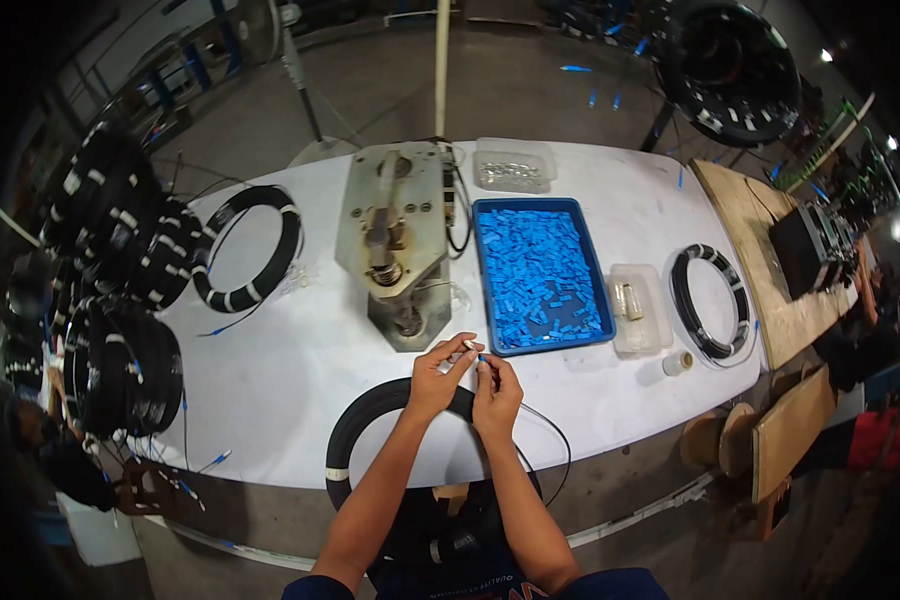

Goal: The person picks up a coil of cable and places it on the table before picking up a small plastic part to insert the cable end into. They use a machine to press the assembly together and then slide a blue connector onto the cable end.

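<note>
My left hand is closed in a pinch on a small white piece whose kind is too small to tell. Close beside it, my right hand pinches a blue cable connector. From near this hand a thin black cable curves down to the right. Both forearms pass over a large coil of black cable at the table's near edge, bound with white tape. Just beyond the hands stand a metal press and a blue tray full of small blue parts.
A clear box of small parts stands at the back of the white table. Another clear box and a tape roll lie right. Cable coils rest on the left and right; more coils are stacked far left.
</note>
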{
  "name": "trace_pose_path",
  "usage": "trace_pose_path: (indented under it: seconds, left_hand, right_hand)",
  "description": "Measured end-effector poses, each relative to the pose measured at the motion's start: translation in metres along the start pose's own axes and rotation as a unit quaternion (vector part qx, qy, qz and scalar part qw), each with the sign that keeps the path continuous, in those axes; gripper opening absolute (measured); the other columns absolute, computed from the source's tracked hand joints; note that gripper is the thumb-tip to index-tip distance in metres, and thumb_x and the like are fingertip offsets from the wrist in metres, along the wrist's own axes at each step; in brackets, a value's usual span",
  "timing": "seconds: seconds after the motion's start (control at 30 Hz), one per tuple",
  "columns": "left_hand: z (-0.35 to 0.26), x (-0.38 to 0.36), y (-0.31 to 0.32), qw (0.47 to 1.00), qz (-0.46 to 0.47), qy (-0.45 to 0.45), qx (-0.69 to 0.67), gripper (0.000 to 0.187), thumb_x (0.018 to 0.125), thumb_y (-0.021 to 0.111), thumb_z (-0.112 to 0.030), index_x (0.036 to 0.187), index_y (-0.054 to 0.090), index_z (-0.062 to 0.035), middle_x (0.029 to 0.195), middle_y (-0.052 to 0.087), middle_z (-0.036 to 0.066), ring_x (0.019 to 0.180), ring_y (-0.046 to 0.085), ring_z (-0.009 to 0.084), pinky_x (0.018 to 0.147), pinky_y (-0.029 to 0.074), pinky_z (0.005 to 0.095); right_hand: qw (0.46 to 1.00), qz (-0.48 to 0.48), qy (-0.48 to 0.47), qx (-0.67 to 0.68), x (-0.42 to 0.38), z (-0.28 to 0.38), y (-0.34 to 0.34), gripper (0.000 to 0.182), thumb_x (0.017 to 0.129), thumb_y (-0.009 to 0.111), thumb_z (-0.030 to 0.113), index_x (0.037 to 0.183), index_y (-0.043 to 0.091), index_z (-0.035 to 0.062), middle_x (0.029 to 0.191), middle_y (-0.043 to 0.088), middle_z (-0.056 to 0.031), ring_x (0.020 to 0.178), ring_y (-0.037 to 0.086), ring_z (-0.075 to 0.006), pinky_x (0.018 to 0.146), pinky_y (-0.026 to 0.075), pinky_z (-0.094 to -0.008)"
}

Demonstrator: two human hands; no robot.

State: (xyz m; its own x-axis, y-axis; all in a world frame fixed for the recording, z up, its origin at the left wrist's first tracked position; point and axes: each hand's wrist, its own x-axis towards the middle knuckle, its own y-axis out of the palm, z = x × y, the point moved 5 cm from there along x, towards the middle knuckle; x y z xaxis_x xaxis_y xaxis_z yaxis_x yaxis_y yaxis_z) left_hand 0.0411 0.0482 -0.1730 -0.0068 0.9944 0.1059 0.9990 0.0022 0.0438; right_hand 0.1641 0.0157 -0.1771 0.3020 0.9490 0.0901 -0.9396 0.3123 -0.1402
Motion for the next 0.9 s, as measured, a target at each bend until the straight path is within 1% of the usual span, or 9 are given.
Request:
trace_pose_path:
  seconds: [0.03,0.13,0.3,0.5,0.53,0.63,0.77,0.83,0.9]
  left_hand:
    - [0.005,0.003,0.011,1.0,0.011,-0.004,-0.002,0.029,0.093,0.066,-0.008,0.121,0.065,0.0005,0.101,0.072,0.005,0.09,0.062,0.0076,0.082,0.047,0.0242]
    - [0.017,0.011,0.036,0.995,0.06,-0.047,-0.065,0.033,0.093,0.065,-0.005,0.125,0.062,0.0052,0.097,0.071,0.008,0.091,0.064,0.0124,0.084,0.051,0.0266]
    - [0.028,0.016,0.051,0.985,0.117,-0.103,-0.071,0.024,0.094,0.065,-0.006,0.114,0.066,0.007,0.095,0.071,0.01,0.089,0.066,0.0136,0.082,0.053,0.026]
    - [0.029,0.012,0.038,0.989,0.082,-0.114,-0.043,0.019,0.095,0.064,-0.006,0.109,0.066,0.0066,0.094,0.071,0.01,0.088,0.066,0.013,0.081,0.052,0.0258]
    - [0.031,0.012,0.038,0.987,0.082,-0.132,-0.03,0.02,0.096,0.063,-0.007,0.11,0.066,0.0071,0.093,0.071,0.009,0.089,0.066,0.0129,0.081,0.052,0.025]
    - [0.024,0.017,0.042,0.983,0.098,-0.148,-0.05,0.021,0.096,0.063,-0.008,0.11,0.066,0.0073,0.091,0.07,0.009,0.087,0.065,0.012,0.08,0.051,0.0243]
    - [0.026,0.02,0.044,0.982,0.133,-0.132,-0.035,0.021,0.096,0.063,-0.008,0.11,0.067,0.007,0.089,0.069,0.007,0.084,0.063,0.0112,0.078,0.049,0.0236]
    - [0.03,0.02,0.044,0.977,0.148,-0.15,-0.018,0.021,0.097,0.062,-0.009,0.111,0.067,0.0064,0.087,0.068,0.005,0.081,0.06,0.0098,0.075,0.048,0.0231]
    - [0.029,0.022,0.045,0.975,0.152,-0.16,-0.01,0.022,0.097,0.062,-0.01,0.111,0.067,0.0062,0.086,0.067,0.004,0.08,0.059,0.0087,0.074,0.047,0.0223]
  right_hand:
    - [1.0,-0.011,0.004,-0.003,0.001,-0.001,-0.003,0.016,0.098,0.06,0.01,0.106,0.064,-0.0024,0.091,0.065,-0.0055,0.08,0.057,-0.0063,0.067,0.046,-0.0247]
    - [0.98,-0.041,0.029,0.19,0.001,-0.009,-0.011,0.023,0.102,0.053,0.011,0.119,0.053,-0.0043,0.105,0.062,-0.0068,0.085,0.056,-0.0062,0.071,0.045,-0.0203]
    - [0.964,-0.038,0.089,0.246,-0.001,-0.028,-0.026,0.014,0.101,0.055,0.008,0.11,0.055,-0.002,0.101,0.062,-0.006,0.09,0.06,-0.0063,0.072,0.047,-0.0201]
    - [0.997,0.045,-0.007,0.055,0.016,-0.016,-0.046,0.014,0.09,0.064,-0.003,0.103,0.059,-0.0027,0.096,0.066,-0.0112,0.089,0.069,-0.0175,0.078,0.055,-0.0271]
    - [0.996,0.054,0.038,0.062,0.02,-0.014,-0.05,0.012,0.087,0.065,-0.004,0.098,0.062,-0.0033,0.094,0.068,-0.0131,0.088,0.07,-0.0223,0.079,0.055,-0.0299]
    - [0.994,0.108,0.027,-0.023,0.039,0.001,-0.062,0.012,0.084,0.067,-0.003,0.096,0.064,-0.0033,0.092,0.069,-0.014,0.089,0.071,-0.0247,0.08,0.054,-0.0315]
    - [0.989,0.09,-0.009,-0.119,0.07,0.011,-0.077,0.014,0.083,0.066,-0.003,0.097,0.065,-0.0014,0.091,0.069,-0.0156,0.077,0.068,-0.0286,0.069,0.052,-0.0347]
    - [0.987,0.085,-0.028,-0.134,0.083,0.008,-0.077,0.018,0.081,0.066,-0.003,0.098,0.066,0.001,0.089,0.067,-0.0137,0.079,0.063,-0.0303,0.071,0.05,-0.0352]
    - [0.955,0.109,-0.089,-0.262,0.093,0.008,-0.07,0.025,0.077,0.068,-0.002,0.101,0.067,0.005,0.093,0.065,-0.0113,0.09,0.058,-0.0316,0.081,0.046,-0.0387]
